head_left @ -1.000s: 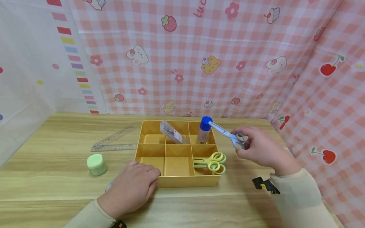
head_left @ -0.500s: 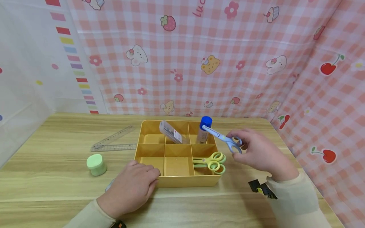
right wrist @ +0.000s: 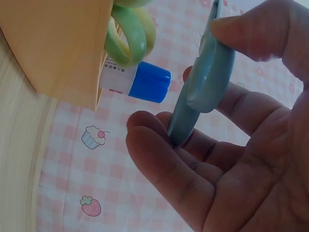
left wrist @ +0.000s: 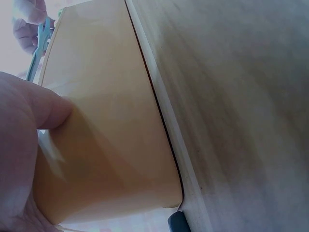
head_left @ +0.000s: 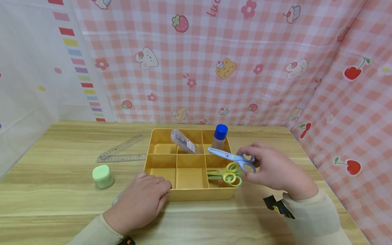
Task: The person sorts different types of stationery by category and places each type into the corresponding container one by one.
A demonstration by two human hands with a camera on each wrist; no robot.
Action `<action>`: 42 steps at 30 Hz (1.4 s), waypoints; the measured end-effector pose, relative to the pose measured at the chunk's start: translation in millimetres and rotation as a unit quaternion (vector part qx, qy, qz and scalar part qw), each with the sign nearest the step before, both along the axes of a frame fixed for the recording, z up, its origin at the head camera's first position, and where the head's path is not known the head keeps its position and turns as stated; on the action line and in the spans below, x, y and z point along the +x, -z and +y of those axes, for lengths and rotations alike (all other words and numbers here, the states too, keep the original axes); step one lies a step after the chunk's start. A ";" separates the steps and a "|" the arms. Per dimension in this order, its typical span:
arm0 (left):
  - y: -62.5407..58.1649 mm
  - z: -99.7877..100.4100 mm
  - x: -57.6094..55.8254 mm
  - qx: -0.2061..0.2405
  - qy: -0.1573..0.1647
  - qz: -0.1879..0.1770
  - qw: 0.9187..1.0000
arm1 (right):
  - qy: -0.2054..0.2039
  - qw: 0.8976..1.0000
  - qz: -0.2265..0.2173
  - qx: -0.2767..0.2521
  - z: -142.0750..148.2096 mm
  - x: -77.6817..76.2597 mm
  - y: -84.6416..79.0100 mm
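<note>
My right hand pinches a pair of blue scissors by the handle loops. Their blades point left above the front right compartment of a yellow divided box. Below them, yellow scissors and green scissors lie in that compartment, handles toward the right edge. In the right wrist view, thumb and fingers hold the blue handles. My left hand grips the box's front left corner; in the left wrist view its thumb presses the outer wall.
A glue stick with a blue cap stands in the back right compartment. A clear case leans in the back middle one. Left of the box lie a transparent set square and a light green rounded container. A pink checked cloth hangs behind.
My right hand has carried the blue scissors left and down, from beside the glue stick's cap to over the front right compartment. The left hand has stayed on the box.
</note>
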State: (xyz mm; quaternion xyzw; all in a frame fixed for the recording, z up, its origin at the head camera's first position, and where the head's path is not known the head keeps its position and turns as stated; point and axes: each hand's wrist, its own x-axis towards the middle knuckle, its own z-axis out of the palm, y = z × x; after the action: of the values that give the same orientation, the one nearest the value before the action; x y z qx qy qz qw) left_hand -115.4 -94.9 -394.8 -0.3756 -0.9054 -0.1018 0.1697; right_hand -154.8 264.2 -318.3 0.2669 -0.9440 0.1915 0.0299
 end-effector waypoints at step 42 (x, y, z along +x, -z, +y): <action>1.4 0.0 -1.9 -0.011 -0.001 -0.003 1.000 | 0.035 0.996 -0.031 0.080 -7.0 5.6 0.8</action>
State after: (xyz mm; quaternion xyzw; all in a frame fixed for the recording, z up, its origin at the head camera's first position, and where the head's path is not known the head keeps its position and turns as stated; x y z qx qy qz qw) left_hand -117.3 -94.8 -396.2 -0.3761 -0.9074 -0.0931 0.1629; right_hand -149.2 257.2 -319.1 0.2291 -0.9656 0.1222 -0.0139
